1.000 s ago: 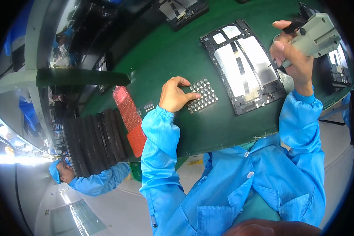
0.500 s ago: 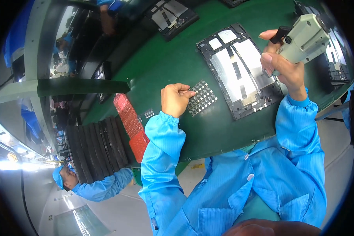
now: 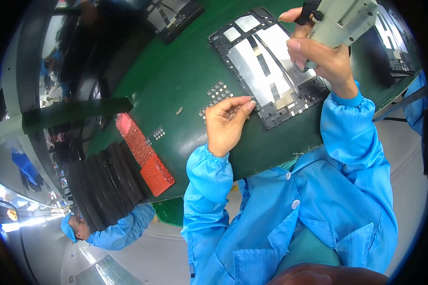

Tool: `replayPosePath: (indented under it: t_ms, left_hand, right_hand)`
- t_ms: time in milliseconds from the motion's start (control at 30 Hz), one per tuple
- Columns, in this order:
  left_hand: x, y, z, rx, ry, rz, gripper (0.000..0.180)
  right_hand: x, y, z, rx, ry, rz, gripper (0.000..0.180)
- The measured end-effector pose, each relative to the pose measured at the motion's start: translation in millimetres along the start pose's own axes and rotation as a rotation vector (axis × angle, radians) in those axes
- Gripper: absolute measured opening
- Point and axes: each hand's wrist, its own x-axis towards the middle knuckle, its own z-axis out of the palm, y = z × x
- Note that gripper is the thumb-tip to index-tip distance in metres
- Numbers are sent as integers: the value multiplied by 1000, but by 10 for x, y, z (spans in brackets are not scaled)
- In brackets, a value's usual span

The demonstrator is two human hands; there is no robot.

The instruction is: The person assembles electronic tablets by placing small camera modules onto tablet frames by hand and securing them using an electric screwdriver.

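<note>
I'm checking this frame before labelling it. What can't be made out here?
- Head view: the tip of the grey power tool is hidden behind the right hand.
- What the left hand pinches is too small to tell.
- The small parts tray holds pieces too tiny to identify.
- The second device blurs at the rim.

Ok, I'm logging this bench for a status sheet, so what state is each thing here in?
Right hand: raised, gripping the grey power screwdriver.
Grey power screwdriver: held over the open device.
Open device: back cover off, lying flat on the green mat.
Left hand: fingers pinched together at the device's edge; whether they hold anything is unclear.
Small parts tray: flat on the mat, beside the left hand.
Red tray: lying at the mat's edge.
</note>
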Motion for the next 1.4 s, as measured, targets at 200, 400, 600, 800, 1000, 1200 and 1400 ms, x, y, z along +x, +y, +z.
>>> replayPosePath:
  t_ms: [200,400,600,800,1000,1200,1400]
  left_hand:
    - [38,-102,97,40,58,117,13]
    - [88,-91,65,71,5,100,12]
    - [90,-101,78,103,13,118,11]
    - [-117,-112,146,739,129,569,21]
    - [-104,-138,87,934,61,754,25]
    - [-85,-140,24,902,29,707,24]
    - [-70,-148,3,803,29,697,23]
  right_hand:
    - [-21,6,-16,19,2,-2,35]
    - [-29,27,-49,18,1,-10,35]
    - [-25,0,-31,37,10,-2,35]
    - [-49,-80,73,39,-8,2,36]
    - [-2,-76,617,347,-69,200,28]
    - [12,19,879,340,-131,288,29]
    - [-19,122,885,182,-212,260,34]
